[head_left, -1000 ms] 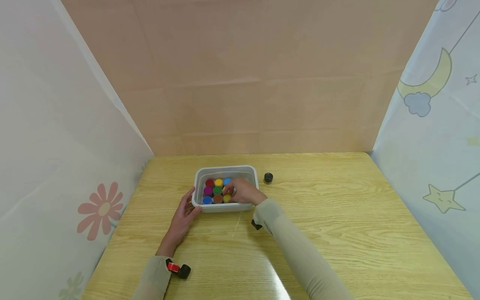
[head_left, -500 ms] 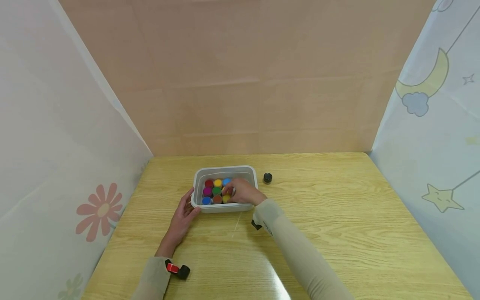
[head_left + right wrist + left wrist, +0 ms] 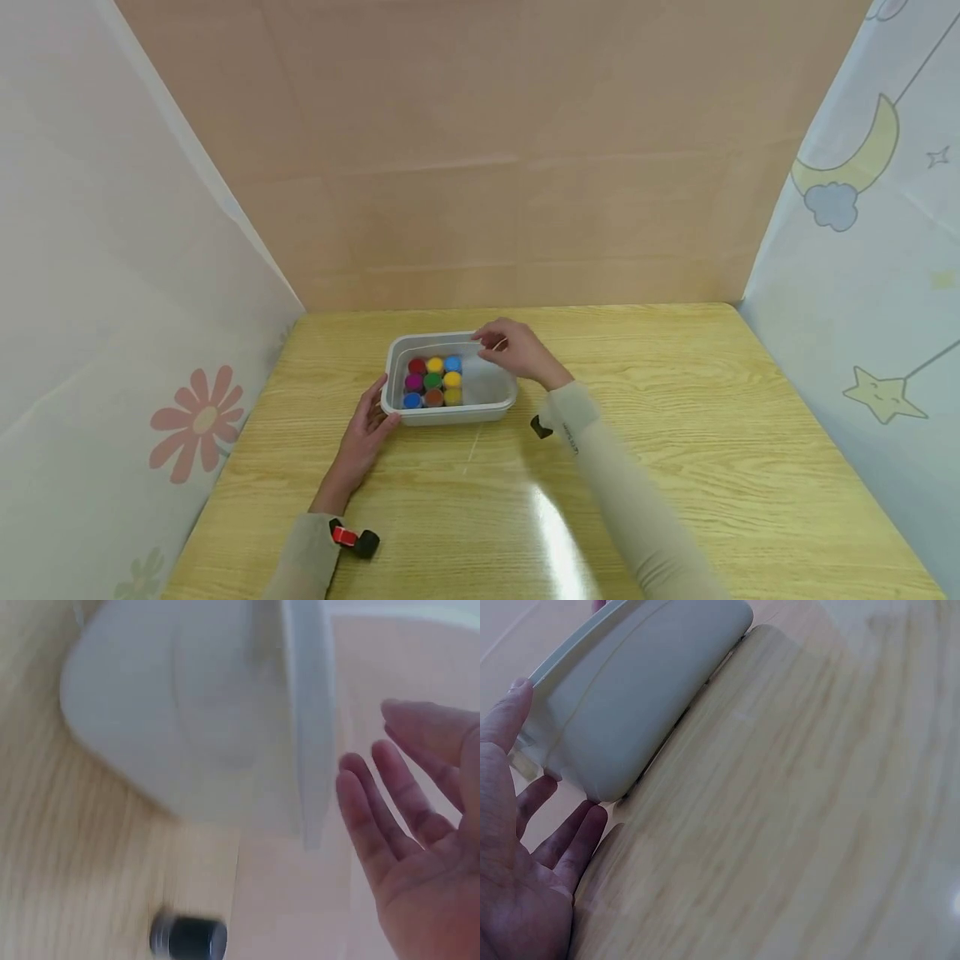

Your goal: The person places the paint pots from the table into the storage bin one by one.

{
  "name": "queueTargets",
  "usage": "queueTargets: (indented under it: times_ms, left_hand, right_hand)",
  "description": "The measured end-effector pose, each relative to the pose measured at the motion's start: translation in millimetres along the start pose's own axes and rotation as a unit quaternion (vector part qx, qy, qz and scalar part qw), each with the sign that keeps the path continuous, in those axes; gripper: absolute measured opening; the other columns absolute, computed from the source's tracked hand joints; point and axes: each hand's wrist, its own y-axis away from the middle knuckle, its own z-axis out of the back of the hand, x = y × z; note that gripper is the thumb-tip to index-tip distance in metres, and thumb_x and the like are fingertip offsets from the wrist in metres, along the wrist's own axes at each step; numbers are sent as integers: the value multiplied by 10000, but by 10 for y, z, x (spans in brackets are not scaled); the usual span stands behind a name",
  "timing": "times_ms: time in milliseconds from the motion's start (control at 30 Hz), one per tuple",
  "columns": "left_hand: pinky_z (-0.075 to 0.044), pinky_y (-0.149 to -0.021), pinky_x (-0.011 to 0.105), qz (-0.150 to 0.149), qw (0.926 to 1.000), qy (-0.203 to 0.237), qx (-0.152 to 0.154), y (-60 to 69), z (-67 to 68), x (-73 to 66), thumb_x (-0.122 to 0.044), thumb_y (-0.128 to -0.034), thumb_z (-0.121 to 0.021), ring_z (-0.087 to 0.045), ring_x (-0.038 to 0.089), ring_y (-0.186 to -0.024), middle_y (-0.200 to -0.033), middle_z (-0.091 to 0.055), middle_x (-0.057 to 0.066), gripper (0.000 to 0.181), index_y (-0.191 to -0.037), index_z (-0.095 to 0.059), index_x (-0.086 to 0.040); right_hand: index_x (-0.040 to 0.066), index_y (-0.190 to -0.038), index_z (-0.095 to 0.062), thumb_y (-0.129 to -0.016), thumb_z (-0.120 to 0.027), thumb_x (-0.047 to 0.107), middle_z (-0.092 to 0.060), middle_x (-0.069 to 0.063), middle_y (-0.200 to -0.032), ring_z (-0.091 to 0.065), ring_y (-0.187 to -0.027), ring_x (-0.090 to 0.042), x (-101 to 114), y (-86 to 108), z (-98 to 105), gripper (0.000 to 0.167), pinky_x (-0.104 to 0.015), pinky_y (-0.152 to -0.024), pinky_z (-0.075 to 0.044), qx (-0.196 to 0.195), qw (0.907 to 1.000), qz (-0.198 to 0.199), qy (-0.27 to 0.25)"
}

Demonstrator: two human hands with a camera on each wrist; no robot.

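Note:
A whitish plastic tub (image 3: 450, 419) stands on the table. Small jars with coloured lids, among them a green-lidded jar (image 3: 432, 381), sit in rows in its left part. My left hand (image 3: 363, 433) holds the tub's near left corner, thumb at the rim and fingers against the end wall, as the left wrist view shows. My right hand (image 3: 517, 350) hovers over the tub's right end, fingers loosely bent and apart, with nothing in them. A black-topped jar (image 3: 191, 936) lies beyond the tub in the right wrist view; the hand hides it in the head view.
The wood-grain table (image 3: 712, 450) extends around the tub. A brown paper backdrop (image 3: 480, 167) rises behind it, with printed white panels (image 3: 847, 317) at both sides.
My right hand has let go among the jars and moved up and right, revealing the yellow-lidded jars in the right row. The left hand stays on the tub.

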Motion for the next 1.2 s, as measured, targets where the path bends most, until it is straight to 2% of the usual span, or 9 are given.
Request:
queueTargets:
  times_ms: [167,300,600,767,1200]
  left_hand:
    - [-419,-1019,78,47,10000,15,-8,2,10,-1,-215,-1060,-613,-408,375,-1477,-1692,-282,100,685,-1642,-271,-330]
    - [-411,-1022,72,73,10000,11,-11,4,13,-11,-220,-1060,-614,-400,371,-1484,-1694,-280,92,686,-1642,-270,-332]
    - [-413,-1016,79,101,9999,-41,-25,4,3,-10,-216,-1059,-616,-421,361,-1468,-1680,-308,97,687,-1641,-272,-337]
    - [-416,-1013,81,101,9999,-42,-33,5,0,-9,-212,-1059,-615,-422,365,-1469,-1681,-306,103,685,-1640,-274,-337]
    - [-422,-1015,89,92,10000,-28,-25,1,6,-3,-221,-1058,-618,-427,367,-1464,-1681,-310,101,689,-1641,-271,-341]
  right_hand:
    - [31,-1315,-682,-1000,-691,114,-665,-158,-1266,-632,-1160,-325,-207,53,220,325,-472,-1007,-541,-587,9976,-334,-129]
    - [30,-1347,-659,-999,-691,109,-630,-204,-1317,-589,-1233,-385,-420,96,277,358,-511,-1045,-511,-748,9952,-631,-102]
    - [-2,-1421,-594,-1009,-673,130,-557,-226,-1423,-539,-1302,-419,-841,193,234,440,-544,-1084,-481,-435,9907,-1288,13]
    - [30,-1419,-604,-979,-722,146,-564,-213,-1427,-559,-1264,-407,-936,226,203,470,-548,-1073,-480,-275,9871,-1572,-107]
    - [-2,-1359,-642,-965,-733,103,-637,-209,-1366,-618,-1217,-376,-973,226,167,417,-529,-1069,-492,-192,9886,-1466,293]
